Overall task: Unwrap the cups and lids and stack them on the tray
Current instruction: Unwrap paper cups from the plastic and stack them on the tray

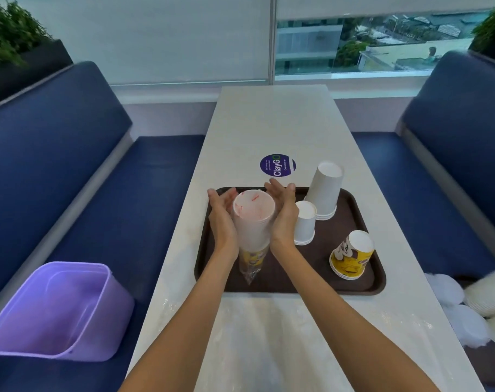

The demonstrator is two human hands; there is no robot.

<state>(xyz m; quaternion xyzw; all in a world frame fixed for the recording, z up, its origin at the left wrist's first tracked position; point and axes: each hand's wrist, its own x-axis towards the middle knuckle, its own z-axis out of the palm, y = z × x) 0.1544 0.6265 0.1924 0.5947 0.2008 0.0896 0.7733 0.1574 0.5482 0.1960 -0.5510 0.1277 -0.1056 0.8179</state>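
Note:
Both hands hold a plastic-wrapped stack of cups (253, 222) over the left part of the brown tray (319, 284). The stack tilts toward me, its white end with red marks up and its twisted wrapper tail hanging down. My left hand (221, 213) cups its left side and my right hand (283, 213) its right side, fingers curving round the far side. On the tray stand upside-down stacks: a tall white one (324, 190), a short white one (305, 223) and a yellow printed one (352, 254).
A purple bin (54, 309) sits on the blue bench at my left. White lids and more white cups (486, 295) lie on the right bench. A clear plastic sheet (269, 335) covers the near table. A round purple sticker (278, 165) lies beyond the tray.

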